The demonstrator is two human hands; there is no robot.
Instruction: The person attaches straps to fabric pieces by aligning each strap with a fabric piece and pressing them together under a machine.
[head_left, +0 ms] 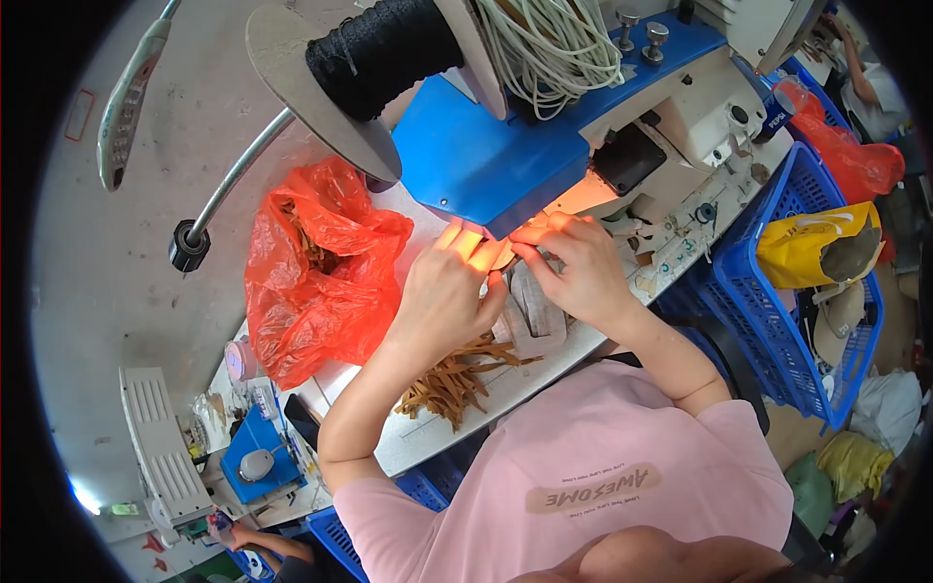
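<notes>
My left hand [442, 291] and my right hand [573, 267] meet under the lit head of a blue and white sewing machine [505, 146]. Together their fingertips pinch a small tan piece [502, 256] at the needle area, brightly lit by the machine's lamp. A grey flat part [539, 316] lies on the white table [428, 437] just below my hands. A heap of thin tan strips [457, 379] sits beside my left forearm. How the piece sits under the needle is hidden by my fingers.
A red plastic bag [316, 267] with more tan strips lies left of the machine. A black thread spool [384, 53] and white cord [549, 44] sit on top. Blue crates [777, 321] holding yellow and red bags stand at the right. Another person's hand [243, 534] works at lower left.
</notes>
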